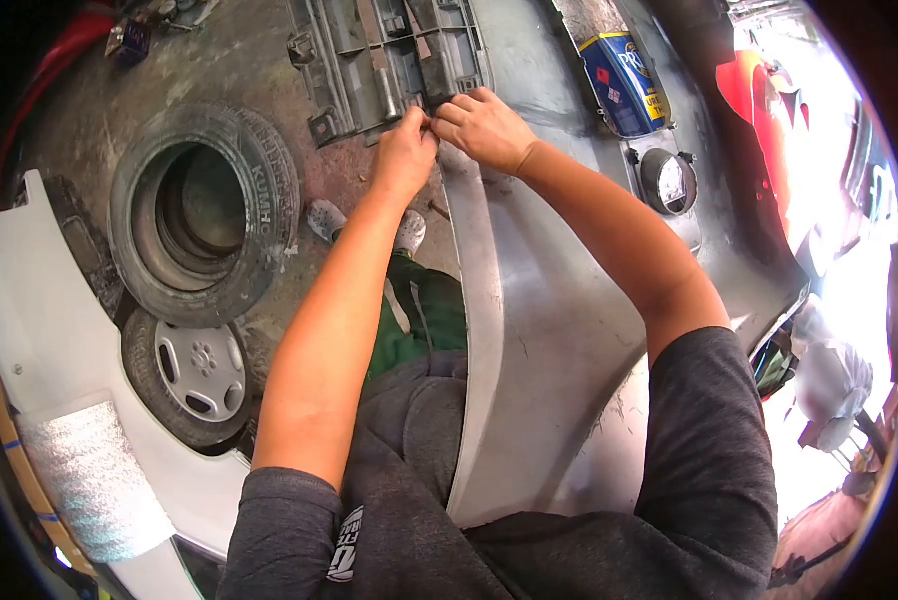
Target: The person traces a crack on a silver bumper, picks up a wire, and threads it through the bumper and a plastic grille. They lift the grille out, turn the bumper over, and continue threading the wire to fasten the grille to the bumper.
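Note:
My left hand point(406, 157) and my right hand point(482, 128) meet at the near end of a ribbed dark plastic part point(354, 75). Both have their fingers pinched together, thumbs and fingertips nearly touching. Whatever lies between them is too small or hidden to name. Just below and to the right of my hands runs the pale edge of a large grey car body panel point(559, 290), which looks like a bumper cover. My right forearm reaches across this panel, while my left forearm passes over the floor beside it.
A blue and yellow can point(626, 85) stands on the right, near a round ring-shaped fitting point(667, 182) on the panel. To the left are a worn tyre point(259, 190), a wheel with a silver hubcap point(204, 365) and a white car panel point(79, 330). An orange-red panel point(764, 140) is far right.

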Tool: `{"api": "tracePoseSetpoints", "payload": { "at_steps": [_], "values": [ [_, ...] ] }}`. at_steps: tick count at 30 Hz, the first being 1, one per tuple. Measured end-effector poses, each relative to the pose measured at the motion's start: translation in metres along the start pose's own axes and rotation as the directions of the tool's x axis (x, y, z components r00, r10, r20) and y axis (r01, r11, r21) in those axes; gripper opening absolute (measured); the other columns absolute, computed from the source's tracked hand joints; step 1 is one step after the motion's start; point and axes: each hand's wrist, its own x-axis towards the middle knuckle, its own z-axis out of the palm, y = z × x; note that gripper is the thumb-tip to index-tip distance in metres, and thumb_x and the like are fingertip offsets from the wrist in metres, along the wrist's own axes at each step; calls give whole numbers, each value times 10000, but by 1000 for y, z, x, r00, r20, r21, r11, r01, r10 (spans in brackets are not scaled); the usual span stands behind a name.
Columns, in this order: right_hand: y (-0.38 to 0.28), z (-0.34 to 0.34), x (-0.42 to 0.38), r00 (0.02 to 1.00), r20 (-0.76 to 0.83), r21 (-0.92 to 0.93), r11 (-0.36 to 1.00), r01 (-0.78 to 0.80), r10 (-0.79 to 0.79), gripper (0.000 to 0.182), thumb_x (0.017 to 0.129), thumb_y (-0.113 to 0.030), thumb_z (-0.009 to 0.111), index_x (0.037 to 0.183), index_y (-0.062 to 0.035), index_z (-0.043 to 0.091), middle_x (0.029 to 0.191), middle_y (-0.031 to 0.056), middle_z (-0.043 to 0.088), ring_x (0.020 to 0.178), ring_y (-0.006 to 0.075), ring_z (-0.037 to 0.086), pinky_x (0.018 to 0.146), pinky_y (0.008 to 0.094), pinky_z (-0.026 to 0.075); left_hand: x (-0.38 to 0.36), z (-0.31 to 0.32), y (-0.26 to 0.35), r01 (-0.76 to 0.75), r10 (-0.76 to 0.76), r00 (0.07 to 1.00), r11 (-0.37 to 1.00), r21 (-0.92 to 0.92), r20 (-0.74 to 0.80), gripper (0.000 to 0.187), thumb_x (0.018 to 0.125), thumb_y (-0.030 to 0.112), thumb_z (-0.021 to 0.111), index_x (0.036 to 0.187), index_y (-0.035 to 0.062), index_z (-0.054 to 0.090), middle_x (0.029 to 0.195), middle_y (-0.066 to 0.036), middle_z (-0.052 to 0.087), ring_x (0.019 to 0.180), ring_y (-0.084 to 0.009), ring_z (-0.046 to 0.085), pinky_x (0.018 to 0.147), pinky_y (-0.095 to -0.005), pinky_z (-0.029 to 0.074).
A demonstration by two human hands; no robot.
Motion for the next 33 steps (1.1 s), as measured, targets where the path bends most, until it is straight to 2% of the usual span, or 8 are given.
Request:
{"api": "tracePoseSetpoints", "payload": {
  "at_steps": [10, 16, 20, 22, 25, 28, 31, 33],
  "values": [
    [-2, -1, 1, 1000, -5, -33, 999, -6, 6, 177, 893, -198, 584, 1039, -193, 683, 962, -43, 594, 985, 150, 595, 843, 337, 443, -2, -3, -2, 18, -16, 999, 998, -60, 45, 225, 899, 192, 595, 1091, 77, 579, 954, -218, 715, 926, -430, 680, 778, -493, 525],
    [-14, -2, 8, 977, 79, 87, 975, -205, 198, 178, 918, -206, 580, 1041, -182, 707, 949, -18, 636, 971, 182, 625, 841, 362, 461, -8, -7, 2, -20, 24, 999, 996, -83, 48, 311, 856, 191, 625, 1140, 75, 573, 1043, -206, 729, 992, -419, 682, 845, -483, 543],
    [-21, 2, 10, 918, 92, 261, 880, -396, 386, 173, 911, -208, 597, 1028, -151, 711, 956, 24, 681, 961, 245, 661, 806, 417, 485, -9, -5, 0, -7, 10, 999, 999, -51, 46, 346, 861, 224, 648, 1169, 89, 567, 1056, -194, 733, 1000, -407, 687, 850, -469, 548],
    [-26, 5, 15, 843, 163, 369, 761, -533, 512, 166, 899, -186, 601, 1004, -129, 717, 938, 51, 699, 937, 285, 678, 768, 458, 501, -10, -3, -2, -23, 26, 999, 997, -72, 41, 352, 866, 211, 664, 1176, 78, 562, 1069, -195, 733, 1021, -392, 692, 855, -456, 550],
    [-36, 6, 27, 446, 511, 525, 143, -839, 735, 136, 857, -116, 620, 939, -59, 712, 847, 80, 694, 823, 306, 686, 691, 474, 509, -12, -1, -4, -42, 48, 998, 988, -147, 35, 358, 872, 173, 684, 1184, 57, 552, 1097, -208, 728, 1063, -370, 694, 870, -433, 550],
    [-39, 26, 35, 185, 739, 616, -537, -576, 648, 87, 855, -83, 639, 860, -18, 697, 772, 90, 684, 730, 257, 663, 612, 419, 493, -13, 1, -6, -60, 65, 998, 981, -182, 24, 359, 876, 126, 685, 1192, 39, 541, 1136, -227, 717, 1109, -353, 688, 891, -411, 545],
    [-46, 17, 36, 118, 849, 522, -785, -332, 515, 75, 889, -126, 684, 840, -69, 685, 708, 0, 613, 587, 129, 546, 516, 288, 409, -12, 3, -12, -57, 65, 997, 976, -212, 32, 369, 877, 119, 679, 1205, 34, 532, 1168, -245, 704, 1138, -352, 679, 908, -402, 539],
    [-36, 6, 31, 140, 875, 478, -777, -410, 464, 129, 899, -149, 680, 827, -43, 679, 725, 47, 646, 626, 157, 594, 526, 325, 432, -9, 3, -11, -48, 58, 998, 975, -216, 39, 378, 877, 126, 674, 1214, 35, 529, 1181, -252, 698, 1148, -356, 675, 915, -401, 537]
  ]
}}
